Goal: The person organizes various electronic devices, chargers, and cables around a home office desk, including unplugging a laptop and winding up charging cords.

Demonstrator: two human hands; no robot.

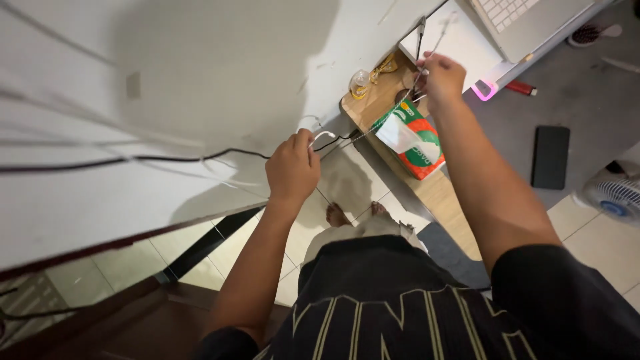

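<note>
Cable is stretching thin between 2 closed hands: left hand is gripping its white end, right hand is pinching it above the tissue box; pulling harder may snag the box below.

Two hands: the left hand, the right hand. One tissue box, one laptop, one fan, one black phone, one glass jar.
</note>
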